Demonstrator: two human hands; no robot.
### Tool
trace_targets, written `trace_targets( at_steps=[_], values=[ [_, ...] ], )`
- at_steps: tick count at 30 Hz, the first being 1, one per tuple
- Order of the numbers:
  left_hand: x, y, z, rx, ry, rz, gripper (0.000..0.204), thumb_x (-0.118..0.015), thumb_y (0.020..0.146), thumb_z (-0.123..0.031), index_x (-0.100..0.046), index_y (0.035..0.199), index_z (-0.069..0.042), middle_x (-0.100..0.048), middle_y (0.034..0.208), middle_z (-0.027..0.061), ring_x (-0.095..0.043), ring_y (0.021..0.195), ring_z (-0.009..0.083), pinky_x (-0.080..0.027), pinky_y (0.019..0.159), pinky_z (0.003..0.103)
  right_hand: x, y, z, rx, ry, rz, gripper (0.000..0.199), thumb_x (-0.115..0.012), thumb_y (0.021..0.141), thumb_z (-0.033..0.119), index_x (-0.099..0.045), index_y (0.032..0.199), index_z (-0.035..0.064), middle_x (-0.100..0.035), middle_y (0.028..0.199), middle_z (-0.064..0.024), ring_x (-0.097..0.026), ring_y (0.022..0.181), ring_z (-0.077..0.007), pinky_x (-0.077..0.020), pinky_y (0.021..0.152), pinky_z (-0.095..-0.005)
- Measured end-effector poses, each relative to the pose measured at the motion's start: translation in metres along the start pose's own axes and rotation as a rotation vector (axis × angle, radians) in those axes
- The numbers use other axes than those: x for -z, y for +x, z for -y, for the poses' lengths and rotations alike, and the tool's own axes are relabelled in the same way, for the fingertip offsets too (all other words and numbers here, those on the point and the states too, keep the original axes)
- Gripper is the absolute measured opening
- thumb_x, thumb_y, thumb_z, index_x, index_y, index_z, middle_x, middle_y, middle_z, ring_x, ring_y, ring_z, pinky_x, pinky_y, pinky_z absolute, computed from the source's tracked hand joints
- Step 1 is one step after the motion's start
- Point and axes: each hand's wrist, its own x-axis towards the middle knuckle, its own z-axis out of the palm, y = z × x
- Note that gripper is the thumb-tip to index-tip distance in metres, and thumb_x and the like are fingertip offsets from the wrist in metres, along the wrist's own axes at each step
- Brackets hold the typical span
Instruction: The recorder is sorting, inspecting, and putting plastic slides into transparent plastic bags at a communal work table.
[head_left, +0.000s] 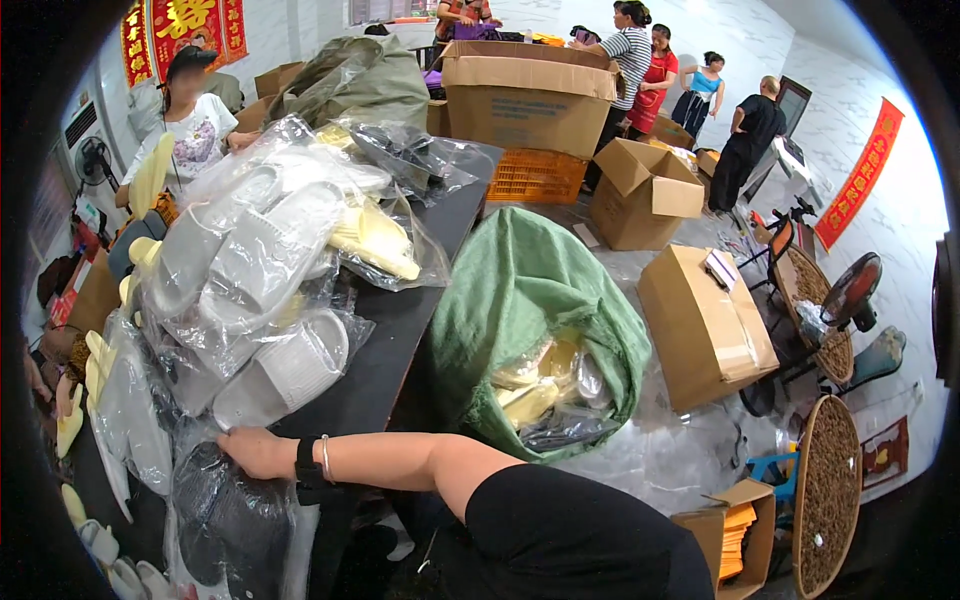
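My right hand [256, 452], with a dark band and a bracelet at the wrist, reaches across to the left over the dark table [395, 325]. Its fingers are curled at the top edge of a clear plastic bag [232, 515] that holds a dark slipper. Just above the hand lies a bagged white slipper [285, 370], part of a heap of bagged pale grey slippers [260, 260]. Bagged pale yellow slippers [375, 238] rest on the heap's far right side. My left hand does not show.
Right of the table stands an open green sack [545, 265] with bagged slippers inside. Cardboard boxes [705, 325] and an orange crate [537, 176] are farther off. A person [190, 125] in a white shirt is across the table; several people are at the back.
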Motion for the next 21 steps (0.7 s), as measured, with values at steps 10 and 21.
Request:
trace_targets(
  at_steps=[10, 21],
  values=[
    [0.012, 0.014, 0.015, 0.111, -0.242, -0.22, 0.053, -0.042, 0.105, -0.032, -0.04, 0.142, 0.004, -0.057, 0.13, 0.0185, -0.061, 0.107, 0.0304, -0.05, 0.079, 0.035, 0.043, 0.008, 0.012, 0.325, -0.19, 0.395, 0.076, -0.07, 0.067, 0.015, -0.04, 0.135, -0.0019, -0.033, 0.147, -0.0264, -0.033, 0.136, -0.0419, -0.0386, 0.104, -0.0491],
    [0.02, 0.033, -0.008, -0.482, 0.702, -0.257, 0.054, -0.041, 0.105, -0.033, -0.039, 0.143, 0.005, -0.06, 0.125, 0.0186, -0.064, 0.1, 0.0287, -0.05, 0.079, 0.035, 0.031, 0.047, -0.012, 0.247, -0.199, 1.01, 0.149, -0.09, 0.046, 0.051, 0.0, 0.155, 0.0035, -0.003, 0.164, -0.0141, -0.005, 0.15, -0.0368, -0.0169, 0.12, -0.0468]
  ],
)
